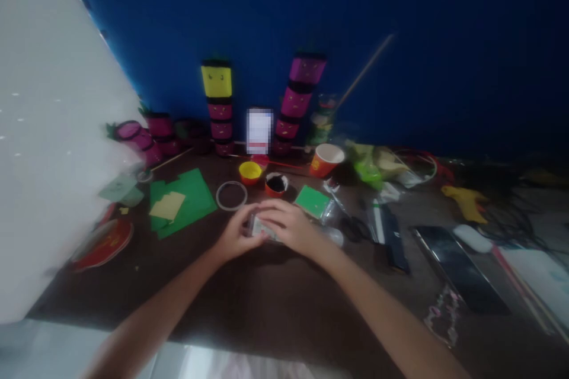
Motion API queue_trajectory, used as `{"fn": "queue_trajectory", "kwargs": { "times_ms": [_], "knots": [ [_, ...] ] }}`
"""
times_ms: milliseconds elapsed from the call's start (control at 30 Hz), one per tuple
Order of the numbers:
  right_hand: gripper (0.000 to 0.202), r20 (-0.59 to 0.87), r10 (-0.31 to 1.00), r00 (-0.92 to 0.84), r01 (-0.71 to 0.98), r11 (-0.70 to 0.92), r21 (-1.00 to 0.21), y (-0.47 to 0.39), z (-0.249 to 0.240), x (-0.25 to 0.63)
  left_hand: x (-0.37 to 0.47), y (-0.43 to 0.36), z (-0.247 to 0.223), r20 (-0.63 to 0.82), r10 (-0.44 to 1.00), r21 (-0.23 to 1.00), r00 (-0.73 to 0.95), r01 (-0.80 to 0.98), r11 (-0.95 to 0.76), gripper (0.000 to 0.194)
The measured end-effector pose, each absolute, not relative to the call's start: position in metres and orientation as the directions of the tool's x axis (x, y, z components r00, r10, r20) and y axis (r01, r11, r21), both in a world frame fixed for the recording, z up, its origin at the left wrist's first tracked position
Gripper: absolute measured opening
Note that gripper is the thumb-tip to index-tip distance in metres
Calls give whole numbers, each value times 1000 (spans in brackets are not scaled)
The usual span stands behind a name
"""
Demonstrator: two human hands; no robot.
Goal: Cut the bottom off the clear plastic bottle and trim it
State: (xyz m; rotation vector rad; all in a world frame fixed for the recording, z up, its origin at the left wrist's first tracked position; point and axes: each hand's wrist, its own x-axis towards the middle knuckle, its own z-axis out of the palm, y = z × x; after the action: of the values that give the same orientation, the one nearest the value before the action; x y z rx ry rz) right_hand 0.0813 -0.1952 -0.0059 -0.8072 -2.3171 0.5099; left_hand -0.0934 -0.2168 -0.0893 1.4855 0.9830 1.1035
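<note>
A small pale object (257,227), seemingly flat-sided, sits blurred and mostly hidden between the person's left hand (237,233) and right hand (291,226), both curled around it. Just beyond the hands stands a yellow cup (250,179); the right wrist partly covers a whitish round piece (334,237).

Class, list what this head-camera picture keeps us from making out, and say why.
All in the head view:
1. Pale object between left hand and right hand: they cover most of it, so its full shape is hidden.
2. Upright screen: pixelated, content unreadable.
3. Orange cup: markings blurred.
4. White sheet: cut off by the right edge.
</note>
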Motion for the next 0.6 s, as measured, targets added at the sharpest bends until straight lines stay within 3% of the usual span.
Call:
{"fn": "queue_trajectory", "kwargs": {
  "times_ms": [333,600],
  "knots": [
    [18,492,593,-638,359,794,-491,-187,-12,78,-93,-213,-88,185,957,974,224,88,-209,63],
    [18,461,598,-655,371,787,-493,-186,-13,79,-93,-213,-93,164,962,980,218,76,-184,65]
  ]
}}
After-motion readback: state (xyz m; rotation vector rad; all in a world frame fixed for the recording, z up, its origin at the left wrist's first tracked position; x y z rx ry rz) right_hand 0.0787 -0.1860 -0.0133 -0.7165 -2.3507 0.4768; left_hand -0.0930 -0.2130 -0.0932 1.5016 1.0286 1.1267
